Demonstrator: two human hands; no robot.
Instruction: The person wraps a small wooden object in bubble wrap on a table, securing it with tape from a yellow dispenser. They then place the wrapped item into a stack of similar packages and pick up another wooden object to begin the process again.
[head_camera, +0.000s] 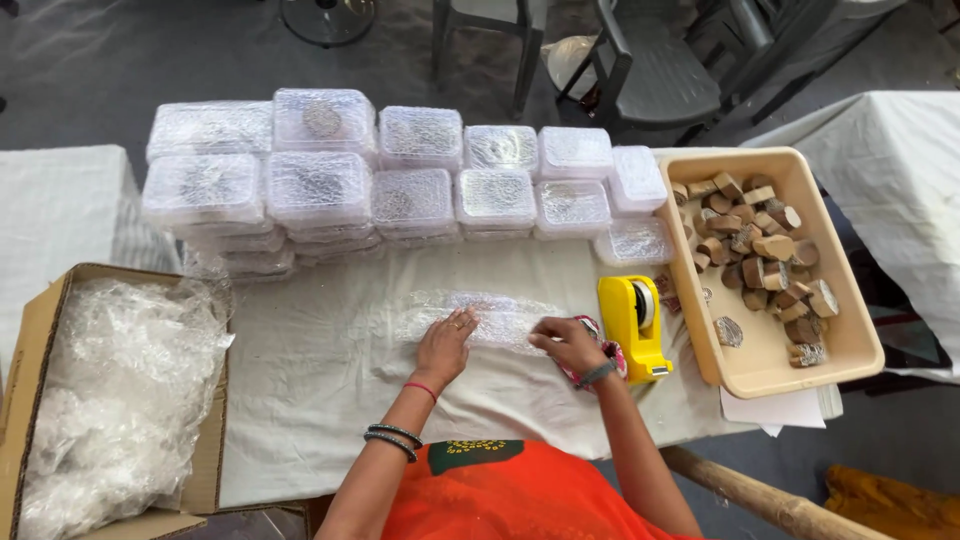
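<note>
Tabletop (330, 400) lies bare at 6 o'clock of the wrap (480, 315); boxes (400, 175) crowd 12. Left hand (443, 345) and right hand (567, 343) press flat on it, each grip released; dispenser (633, 325) at 3.

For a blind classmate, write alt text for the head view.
Both hands, left hand and right hand, press a bubble wrap sheet flat on a white-clothed table, beside a yellow tape dispenser.

orange top (520, 495), dark bangles (393, 439), red thread (420, 389)

Clear bubble wrap sheet (478, 316) flat on white cloth, beside yellow tape dispenser (633, 325).
</note>
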